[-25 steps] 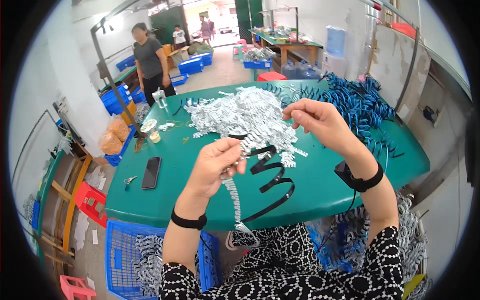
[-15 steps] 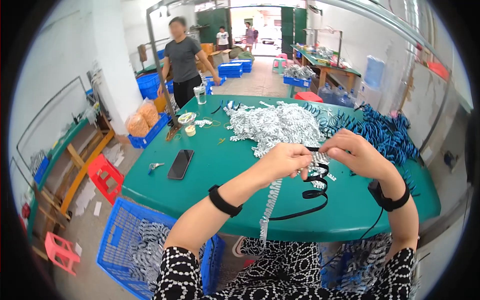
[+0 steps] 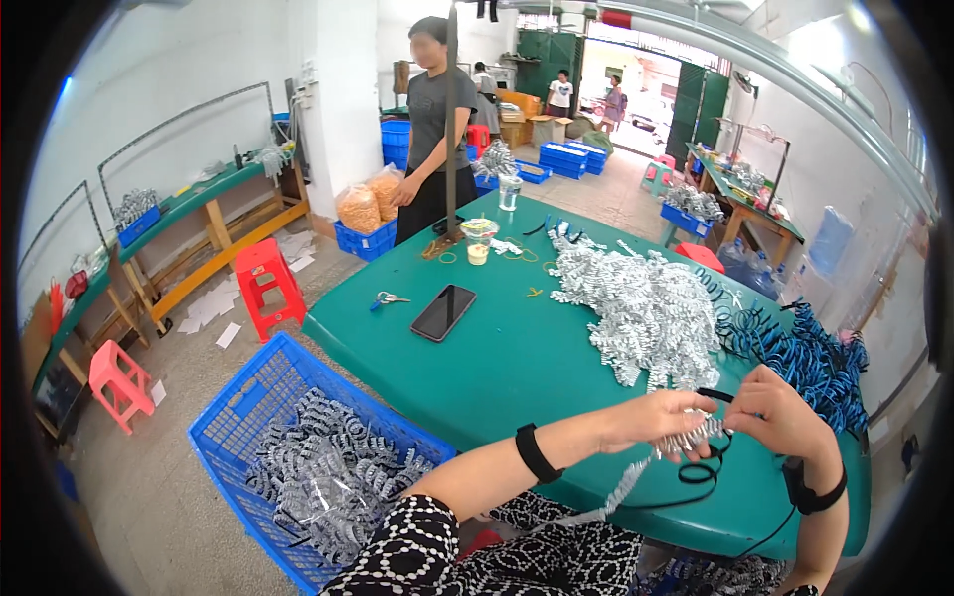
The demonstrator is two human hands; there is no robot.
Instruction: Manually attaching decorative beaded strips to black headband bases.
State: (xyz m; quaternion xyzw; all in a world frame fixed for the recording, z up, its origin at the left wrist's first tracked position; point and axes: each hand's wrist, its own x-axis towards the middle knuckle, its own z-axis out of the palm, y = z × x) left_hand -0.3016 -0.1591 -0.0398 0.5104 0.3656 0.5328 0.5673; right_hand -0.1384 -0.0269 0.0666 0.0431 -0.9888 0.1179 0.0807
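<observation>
Evidently partway: two hands close together over the bench (image 3: 537, 368), with a silver toothed strip (image 3: 628, 482) and a black strip (image 3: 686, 500) between them.
Left hand (image 3: 671, 422) pinches the silver strip; right hand (image 3: 770, 412) meets it just beside, exact grip unclear. Both strips trail loose ends, so this piece looks unfinished. A silver heap (image 3: 641, 313) and blue-black coils (image 3: 810, 363) seem left to do; black-and-silver pieces (image 3: 333, 477) in a blue crate (image 3: 238, 402) look done. Phone (image 3: 444, 312) and keys (image 3: 390, 298) lie well clear.
</observation>
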